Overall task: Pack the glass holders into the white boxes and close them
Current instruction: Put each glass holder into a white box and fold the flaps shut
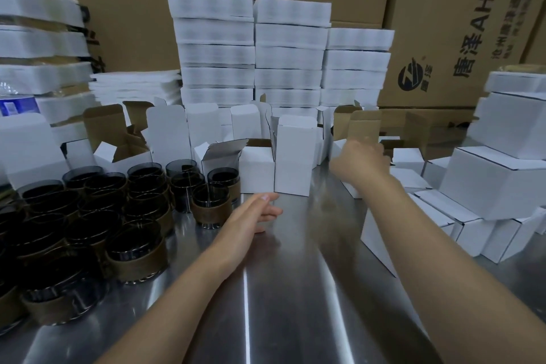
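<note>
Several dark glass holders (210, 205) with brown sleeves crowd the left of the steel table (283, 289). Open white boxes (292, 156) with raised flaps stand in a row behind them. My left hand (254, 216) hovers over the table with relaxed straight fingers, just right of the nearest holder and below the tall open box, holding nothing. My right hand (362, 161) reaches far to the right toward an open box (365, 127) with a brown inner flap. Its fingers are blurred and seen from behind, so any hold on the box is unclear.
Stacks of flat white box blanks (251, 50) rise at the back, with more stacks at the left (41, 44). Closed white boxes (487, 183) pile up on the right. Large brown cartons (458, 23) wall off the rear.
</note>
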A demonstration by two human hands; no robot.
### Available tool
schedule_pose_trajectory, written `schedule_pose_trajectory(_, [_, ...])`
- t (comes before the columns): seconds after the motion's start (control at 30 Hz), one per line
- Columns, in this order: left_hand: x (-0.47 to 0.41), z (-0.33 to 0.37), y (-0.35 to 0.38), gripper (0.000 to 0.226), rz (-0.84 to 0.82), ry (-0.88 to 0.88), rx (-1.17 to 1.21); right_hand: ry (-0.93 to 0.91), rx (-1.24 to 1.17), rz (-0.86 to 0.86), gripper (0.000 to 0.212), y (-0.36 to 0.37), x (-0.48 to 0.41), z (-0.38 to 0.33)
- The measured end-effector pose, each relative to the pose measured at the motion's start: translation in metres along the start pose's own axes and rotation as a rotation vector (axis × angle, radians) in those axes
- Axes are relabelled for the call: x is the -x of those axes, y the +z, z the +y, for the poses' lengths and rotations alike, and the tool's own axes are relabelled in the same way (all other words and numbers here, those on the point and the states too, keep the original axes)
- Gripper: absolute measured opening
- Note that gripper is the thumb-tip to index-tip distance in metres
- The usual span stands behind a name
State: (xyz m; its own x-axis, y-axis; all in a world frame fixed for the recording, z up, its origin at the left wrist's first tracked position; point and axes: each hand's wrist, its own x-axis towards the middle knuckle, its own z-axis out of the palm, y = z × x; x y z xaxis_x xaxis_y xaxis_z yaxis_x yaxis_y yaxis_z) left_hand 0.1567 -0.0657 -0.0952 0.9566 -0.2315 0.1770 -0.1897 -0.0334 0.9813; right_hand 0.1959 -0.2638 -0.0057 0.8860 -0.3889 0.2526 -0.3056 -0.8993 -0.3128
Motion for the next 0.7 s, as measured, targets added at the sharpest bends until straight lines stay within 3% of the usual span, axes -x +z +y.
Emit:
schedule_pose_trajectory(0.17, [0.002, 0.0, 0.001, 0.028, -0.018, 0.003, -0.023, 0.201, 0.294, -0.201, 0.043, 0.004, -0.027, 0.017])
schedule_pose_trajectory(0.3, [0.001, 0.0, 0.0, 0.027, -0.021, -0.007, -0.047, 0.188, 0.328, -0.146, 0.034, 0.007, -0.03, 0.013])
schedule_pose_trajectory(0.5, [0.001, -0.002, 0.001, 0.026, -0.026, -0.013, -0.05, 0.191, 0.061, -0.111, 0.028, 0.003, -0.031, 0.006])
schedule_pose_trajectory(0.7, [0.004, 0.002, 0.001, 0.017, -0.051, 0.003, -0.057, -0.007, -0.53, 0.136, 0.045, -0.014, -0.023, -0.002])
